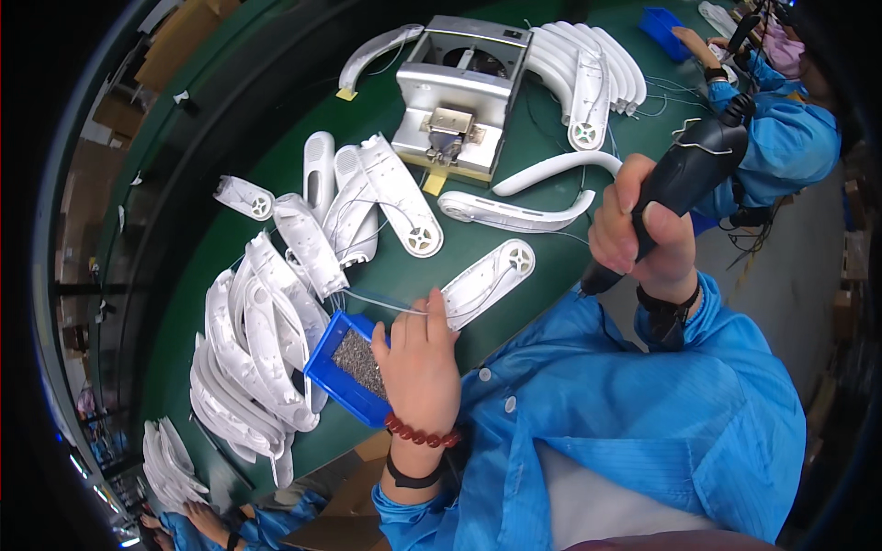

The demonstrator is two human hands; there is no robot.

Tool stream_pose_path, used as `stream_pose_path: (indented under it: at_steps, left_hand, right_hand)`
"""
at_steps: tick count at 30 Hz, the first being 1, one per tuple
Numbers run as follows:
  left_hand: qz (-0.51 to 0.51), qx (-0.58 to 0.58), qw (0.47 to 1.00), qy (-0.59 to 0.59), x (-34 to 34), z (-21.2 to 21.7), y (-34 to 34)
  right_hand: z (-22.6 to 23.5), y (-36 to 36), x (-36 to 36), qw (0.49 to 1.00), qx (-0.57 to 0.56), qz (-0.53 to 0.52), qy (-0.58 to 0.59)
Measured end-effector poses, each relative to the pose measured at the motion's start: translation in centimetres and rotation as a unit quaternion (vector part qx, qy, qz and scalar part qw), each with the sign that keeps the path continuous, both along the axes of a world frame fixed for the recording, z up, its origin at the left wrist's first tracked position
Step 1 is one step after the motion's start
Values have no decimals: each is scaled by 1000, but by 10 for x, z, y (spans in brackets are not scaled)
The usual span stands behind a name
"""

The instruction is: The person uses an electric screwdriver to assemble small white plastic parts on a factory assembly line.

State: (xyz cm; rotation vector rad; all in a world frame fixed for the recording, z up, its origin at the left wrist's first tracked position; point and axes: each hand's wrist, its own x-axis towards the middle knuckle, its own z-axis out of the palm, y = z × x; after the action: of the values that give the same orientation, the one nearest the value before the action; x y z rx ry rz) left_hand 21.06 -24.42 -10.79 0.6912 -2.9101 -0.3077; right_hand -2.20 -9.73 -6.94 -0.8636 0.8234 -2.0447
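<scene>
Landmark: blue bin (323,370) of small screws, at the near edge of the green bench (386,275)
Left hand (418,363): grip curled over the bin's right side — fingertips in the screws
Right hand (638,241): well right of the bin, grip wrapped tight around a black electric screwdriver (684,170)
White curved housing (487,283): just beyond the bin — flat on the bench

1. Left hand (418,358): palm down, fingers curled forward, forearm entering from the lower edge, blue sleeve pushed back
2. Right hand (641,234): raised, fist closed, thumb up, blue-sleeved forearm bent upward
</scene>
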Motion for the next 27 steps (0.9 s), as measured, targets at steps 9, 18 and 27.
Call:
stream_pose_path:
  at_steps: [9,18,27]
  left_hand:
    - [261,123,939,186,51,21,-5]
    - [84,-73,983,-146,46,-5,-44]
    - [135,-98,984,-70,67,-2,-46]
  right_hand:
    - [4,-1,-10,1000,2,-24,19]
    - [7,-8,-8,998,11,-35,41]
    - [10,-4,-16,999,12,-41,21]
